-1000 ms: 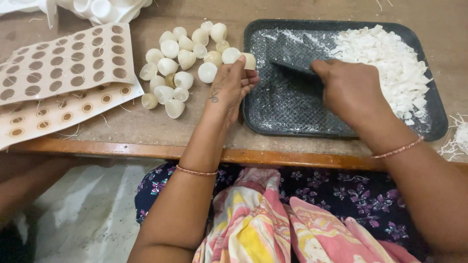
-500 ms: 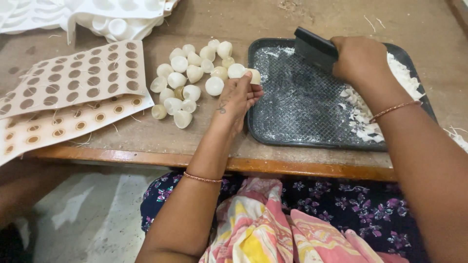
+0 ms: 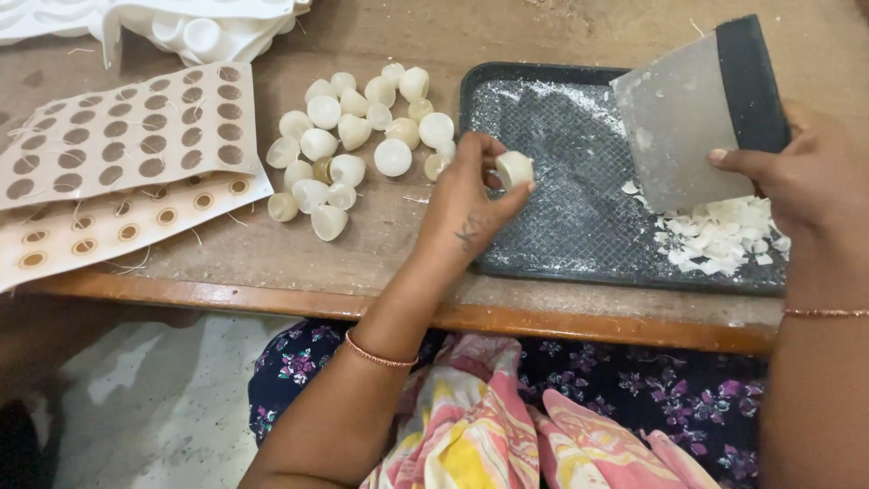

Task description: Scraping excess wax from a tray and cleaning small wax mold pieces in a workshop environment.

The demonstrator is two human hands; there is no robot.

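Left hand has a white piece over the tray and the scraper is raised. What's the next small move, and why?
Probably bring the scraper in the right hand down to the white wax-like piece pinched in the left hand. The blade is lifted clear, the piece sits above the black tray, and white shavings already lie there.

The right hand runs off the right edge, so its outer fingers and much of its wrist are out of sight. Its palm covers the scraper's handle end. The left hand hides the lower part of the small white piece it pinches and a strip of the tray's near-left rim. The white mould is cut by the top edge, the perforated sheets by the left. What the flakes are cannot be told.
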